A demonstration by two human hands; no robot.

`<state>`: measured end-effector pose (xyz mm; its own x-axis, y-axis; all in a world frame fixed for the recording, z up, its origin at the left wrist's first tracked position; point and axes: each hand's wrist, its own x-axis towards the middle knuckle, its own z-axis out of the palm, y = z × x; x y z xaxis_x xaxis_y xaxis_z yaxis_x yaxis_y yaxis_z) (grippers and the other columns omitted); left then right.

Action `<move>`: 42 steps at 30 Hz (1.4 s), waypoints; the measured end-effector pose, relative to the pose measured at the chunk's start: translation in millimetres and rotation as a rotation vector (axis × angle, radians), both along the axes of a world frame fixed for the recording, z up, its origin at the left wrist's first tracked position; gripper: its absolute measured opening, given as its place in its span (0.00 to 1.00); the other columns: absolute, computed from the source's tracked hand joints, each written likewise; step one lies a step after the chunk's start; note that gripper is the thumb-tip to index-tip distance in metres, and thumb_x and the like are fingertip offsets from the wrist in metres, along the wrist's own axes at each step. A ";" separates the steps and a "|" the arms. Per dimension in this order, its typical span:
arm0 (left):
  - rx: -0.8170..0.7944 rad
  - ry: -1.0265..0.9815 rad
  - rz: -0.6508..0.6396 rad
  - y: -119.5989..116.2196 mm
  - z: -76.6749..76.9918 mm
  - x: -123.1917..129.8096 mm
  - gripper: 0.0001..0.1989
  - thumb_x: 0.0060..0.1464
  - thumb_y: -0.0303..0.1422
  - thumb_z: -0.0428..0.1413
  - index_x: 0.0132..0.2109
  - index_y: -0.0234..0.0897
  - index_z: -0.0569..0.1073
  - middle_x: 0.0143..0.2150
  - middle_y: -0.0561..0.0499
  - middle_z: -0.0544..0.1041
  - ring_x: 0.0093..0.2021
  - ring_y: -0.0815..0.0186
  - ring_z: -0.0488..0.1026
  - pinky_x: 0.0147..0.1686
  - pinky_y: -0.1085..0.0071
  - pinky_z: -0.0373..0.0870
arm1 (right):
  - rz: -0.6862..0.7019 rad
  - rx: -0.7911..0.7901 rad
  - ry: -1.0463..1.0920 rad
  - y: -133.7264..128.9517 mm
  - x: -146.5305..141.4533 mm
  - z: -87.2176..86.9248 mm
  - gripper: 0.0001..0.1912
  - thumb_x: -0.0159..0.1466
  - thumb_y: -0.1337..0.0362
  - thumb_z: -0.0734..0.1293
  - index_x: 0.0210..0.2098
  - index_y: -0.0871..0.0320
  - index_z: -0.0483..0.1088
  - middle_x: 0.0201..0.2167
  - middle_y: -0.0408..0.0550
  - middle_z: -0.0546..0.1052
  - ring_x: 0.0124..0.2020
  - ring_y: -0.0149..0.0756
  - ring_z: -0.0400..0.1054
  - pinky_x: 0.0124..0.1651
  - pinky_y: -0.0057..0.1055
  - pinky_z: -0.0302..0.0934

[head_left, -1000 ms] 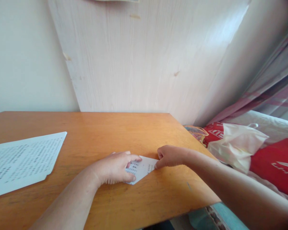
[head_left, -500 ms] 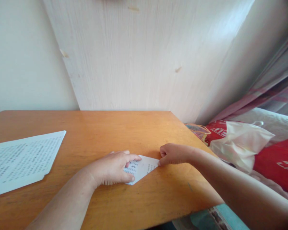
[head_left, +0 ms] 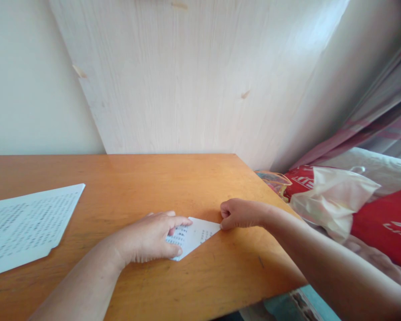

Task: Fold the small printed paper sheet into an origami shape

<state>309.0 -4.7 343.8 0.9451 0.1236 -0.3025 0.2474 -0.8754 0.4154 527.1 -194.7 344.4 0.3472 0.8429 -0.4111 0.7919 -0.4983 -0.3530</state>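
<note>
A small folded piece of printed paper (head_left: 198, 234) lies on the wooden table, narrowing to a point on its right side. My left hand (head_left: 153, 236) grips its left part, thumb along the near edge and forefinger along the far edge. The palm and other fingers hide that end of the sheet. At the pointed tip, my right hand (head_left: 235, 215) has thumb and curled fingers closed in a pinch on the paper.
To the left lies a stack of printed sheets (head_left: 30, 227) on the table (head_left: 147, 183). A pale wood-grain panel (head_left: 173, 89) stands behind. Beyond the table's right edge are a whitish plastic bag (head_left: 334, 191) and red bags (head_left: 384, 218).
The view has shifted slightly, so the table and stack appear further left. A little more of the paper shows between my hands. Both hands keep their hold.
</note>
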 end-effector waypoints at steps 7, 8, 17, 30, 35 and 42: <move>0.008 0.030 0.017 -3.9 5.2 -0.1 0.37 0.49 0.45 0.59 0.67 0.58 0.63 0.54 0.48 0.73 0.51 0.54 0.72 0.50 0.64 0.67 | 0.012 0.017 0.041 -2.1 5.0 -4.1 0.08 0.52 0.62 0.67 0.32 0.57 0.69 0.25 0.41 0.71 0.25 0.30 0.62 0.24 0.27 0.48; 0.010 0.033 0.019 -4.6 6.0 0.0 0.37 0.49 0.45 0.59 0.67 0.58 0.63 0.54 0.48 0.73 0.51 0.54 0.72 0.50 0.64 0.67 | 0.007 0.014 0.051 -2.4 5.5 -4.6 0.08 0.52 0.62 0.67 0.32 0.57 0.69 0.25 0.40 0.70 0.25 0.30 0.62 0.24 0.27 0.48; 0.003 0.033 0.018 -4.4 6.2 -0.2 0.37 0.49 0.45 0.59 0.67 0.59 0.63 0.52 0.49 0.74 0.48 0.56 0.73 0.49 0.65 0.67 | -0.003 0.018 0.095 -4.2 6.6 -5.8 0.07 0.53 0.64 0.67 0.32 0.57 0.69 0.24 0.40 0.70 0.25 0.30 0.63 0.25 0.26 0.49; -0.006 0.004 -0.004 -2.4 4.9 -0.4 0.36 0.49 0.44 0.60 0.67 0.59 0.63 0.47 0.50 0.72 0.44 0.59 0.72 0.46 0.68 0.67 | -0.017 0.038 0.072 -5.6 2.8 -0.7 0.07 0.51 0.66 0.66 0.31 0.58 0.69 0.25 0.41 0.72 0.25 0.30 0.63 0.24 0.26 0.50; 0.004 -0.014 -0.010 -0.8 0.7 0.7 0.36 0.48 0.44 0.61 0.66 0.59 0.65 0.46 0.50 0.72 0.43 0.59 0.72 0.44 0.68 0.67 | -0.029 0.051 0.092 -6.4 3.2 -2.8 0.06 0.51 0.67 0.66 0.31 0.57 0.68 0.22 0.40 0.69 0.23 0.29 0.62 0.22 0.25 0.50; 0.012 -0.014 -0.013 0.4 -2.8 3.3 0.37 0.48 0.44 0.61 0.66 0.56 0.65 0.45 0.50 0.71 0.41 0.60 0.72 0.43 0.68 0.67 | -0.046 0.070 0.118 -6.0 9.1 -11.6 0.05 0.52 0.67 0.66 0.30 0.57 0.67 0.22 0.40 0.69 0.24 0.30 0.64 0.23 0.24 0.51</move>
<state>312.2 -4.2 341.0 0.9509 0.1142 -0.2877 0.2297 -0.8833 0.4086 536.2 -200.7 332.8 0.3387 0.8553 -0.3921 0.7200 -0.5039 -0.4772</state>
